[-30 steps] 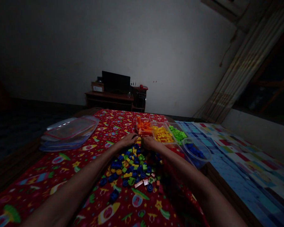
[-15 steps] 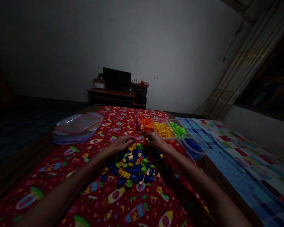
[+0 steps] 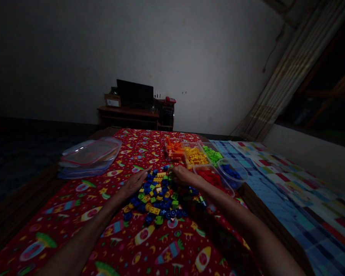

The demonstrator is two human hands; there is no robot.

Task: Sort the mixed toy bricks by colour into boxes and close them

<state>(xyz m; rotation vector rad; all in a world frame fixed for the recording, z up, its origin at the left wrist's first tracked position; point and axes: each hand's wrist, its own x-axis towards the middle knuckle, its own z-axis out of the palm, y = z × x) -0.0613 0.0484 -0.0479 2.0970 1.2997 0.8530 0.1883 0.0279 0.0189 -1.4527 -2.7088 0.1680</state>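
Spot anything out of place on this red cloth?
Yes: a loose heap of mixed blue, yellow and green plastic bricks lies on the red printed cloth between the left hand and right hand, odd because nearby bricks sit sorted by colour in clear trays.

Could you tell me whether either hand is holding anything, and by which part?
The left hand, open beside the plastic bricks, holds nothing; whether the curled right hand grips one cannot be told.
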